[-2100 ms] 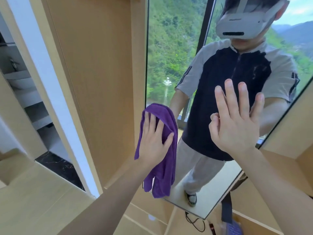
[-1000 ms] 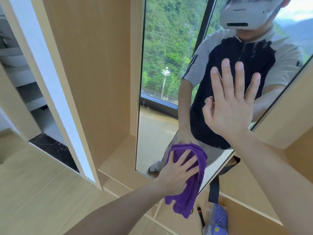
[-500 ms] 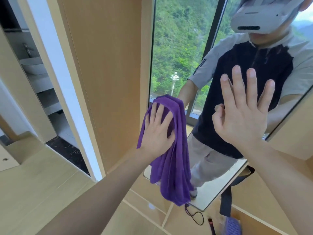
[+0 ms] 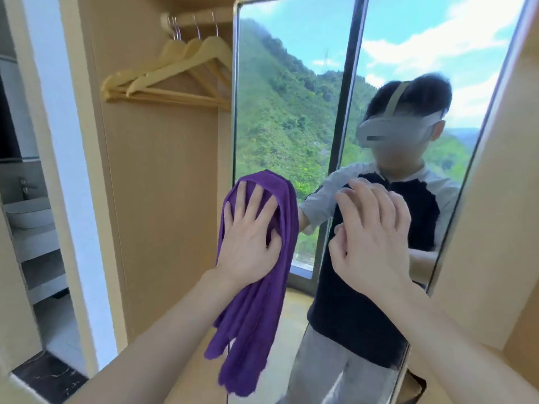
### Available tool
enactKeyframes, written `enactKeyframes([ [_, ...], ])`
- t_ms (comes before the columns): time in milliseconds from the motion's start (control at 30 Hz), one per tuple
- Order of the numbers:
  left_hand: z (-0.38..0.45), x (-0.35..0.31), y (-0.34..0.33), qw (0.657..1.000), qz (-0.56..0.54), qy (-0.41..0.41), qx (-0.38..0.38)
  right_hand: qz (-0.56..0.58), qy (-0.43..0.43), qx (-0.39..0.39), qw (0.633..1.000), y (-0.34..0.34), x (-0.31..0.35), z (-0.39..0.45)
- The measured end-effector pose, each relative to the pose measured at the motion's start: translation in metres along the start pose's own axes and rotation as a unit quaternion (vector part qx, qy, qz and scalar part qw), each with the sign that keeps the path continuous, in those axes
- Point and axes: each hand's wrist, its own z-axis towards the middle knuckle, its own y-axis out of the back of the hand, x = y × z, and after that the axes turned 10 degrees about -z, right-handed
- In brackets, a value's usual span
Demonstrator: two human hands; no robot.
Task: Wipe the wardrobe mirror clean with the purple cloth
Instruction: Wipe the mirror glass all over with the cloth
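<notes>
The tall wardrobe mirror (image 4: 285, 118) stands upright with a thin dark frame and reflects green hills, sky and the person. My left hand (image 4: 248, 243) presses the purple cloth (image 4: 262, 316) flat against the mirror's left edge, fingers spread over the cloth's top fold. The rest of the cloth hangs down loose below my wrist. My right hand (image 4: 370, 237) lies flat on the glass to the right, fingers apart, holding nothing.
Several wooden hangers (image 4: 175, 80) hang on a rail in the open wardrobe bay left of the mirror. A wooden side panel (image 4: 495, 228) borders the mirror on the right. A white door frame (image 4: 67, 185) and a bathroom basin (image 4: 27, 212) lie far left.
My left hand slid the cloth down the mirror and back up, now higher on the left edge. My view has tilted up, showing the mirror's top and the hangers. My right hand stays on the glass.
</notes>
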Motion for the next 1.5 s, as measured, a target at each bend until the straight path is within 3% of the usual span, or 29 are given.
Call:
enactKeyframes([
  [233,0.069,-0.021,0.033,0.999,0.004,-0.038,-0.024,-0.055,-0.034,-0.013,0.998,0.028,-0.030,0.117],
  [567,0.223,-0.065,0.116,0.986,-0.024,-0.091,-0.138,-0.118,-0.090,-0.034,0.988,0.055,-0.053,0.251],
  [667,0.261,-0.092,0.133,0.981,0.009,-0.154,-0.122,-0.102,-0.127,-0.042,0.986,0.055,-0.053,0.255],
  [800,0.282,-0.127,0.130,0.972,0.017,-0.230,-0.052,-0.058,-0.107,-0.075,0.990,0.056,-0.056,0.254],
  [967,0.281,-0.123,0.120,0.946,0.037,-0.292,-0.137,-0.063,-0.070,-0.070,0.993,0.054,-0.067,0.249],
  [1333,0.295,-0.051,0.149,0.935,0.078,-0.313,-0.151,-0.068,-0.043,-0.040,0.996,0.067,-0.074,0.244],
  [1500,0.291,-0.074,0.140,0.948,0.074,-0.276,-0.143,-0.099,-0.088,-0.026,0.991,0.065,-0.058,0.249],
])
